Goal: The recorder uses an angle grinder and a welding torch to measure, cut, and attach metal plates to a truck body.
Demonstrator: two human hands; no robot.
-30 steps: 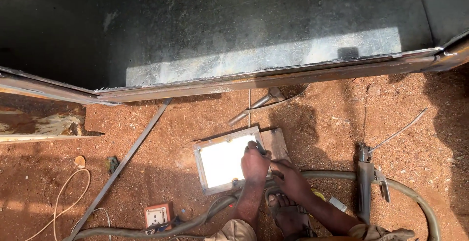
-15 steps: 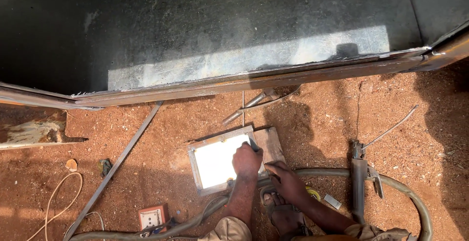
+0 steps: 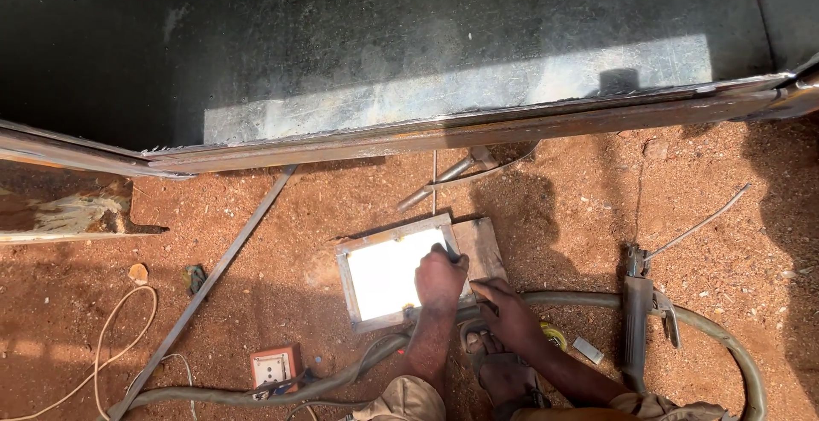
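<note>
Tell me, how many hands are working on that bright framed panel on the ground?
2. The left hand is on the panel's right edge, gripping a dark tool. The right hand rests just right of it, by the grey hose.

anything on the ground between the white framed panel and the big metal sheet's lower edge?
Head view: a metal tool and a thin rod lie on red dirt between the white framed panel and the metal sheet.

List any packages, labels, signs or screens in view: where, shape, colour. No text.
Socket box: on the red soil at lower left beside the grey hose; small square, orange body, white faceplate.
Small packet-like piece: on the soil right of the right hand; flat, pale rectangle; kind unclear.
No signs or screens visible.
</note>
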